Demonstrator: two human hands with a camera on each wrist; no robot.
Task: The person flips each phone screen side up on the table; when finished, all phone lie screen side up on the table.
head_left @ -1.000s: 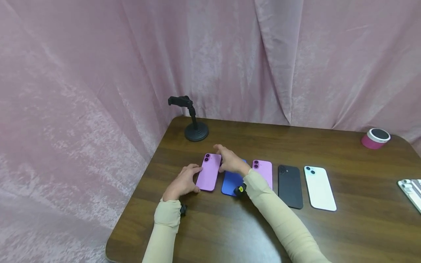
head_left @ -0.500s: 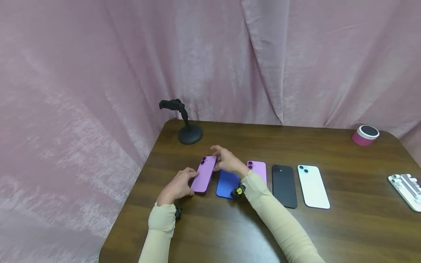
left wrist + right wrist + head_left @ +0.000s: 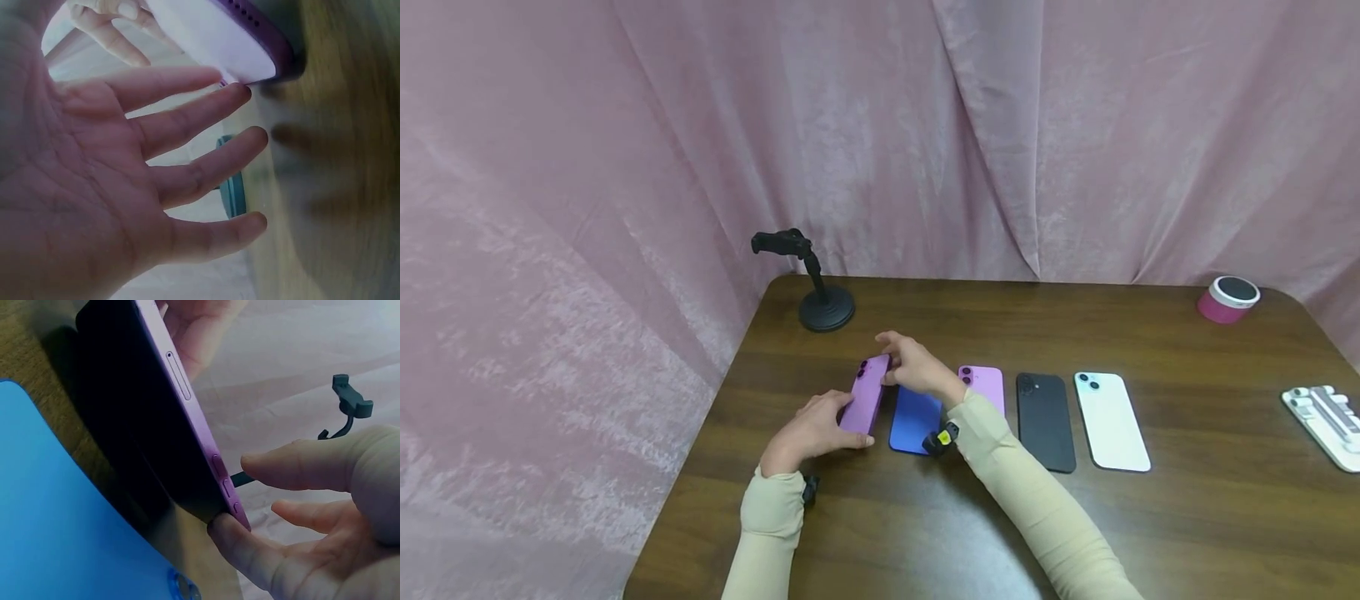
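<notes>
No legible text, label, brand, number or sign anywhere. Checked around the blue phone [image 3: 916, 421]: purple phone [image 3: 867, 393] left of it, nothing readable on back or edges. Pink phone [image 3: 983, 386], black phone [image 3: 1047, 423], white phone [image 3: 1112, 422], in that order to its right, same. White flat item [image 3: 1326, 425] and pink tub [image 3: 1228, 302] farther right: too small to read.

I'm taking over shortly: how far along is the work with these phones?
Looks done: the blue phone, flat purple phone, black phone and white phone lie backs up in a row on the table.
In hand: the tilted purple phone, with the left hand and right hand at its edges.
Left, perhaps: laying it flat or fitting it to the stand, which holds nothing.
</notes>
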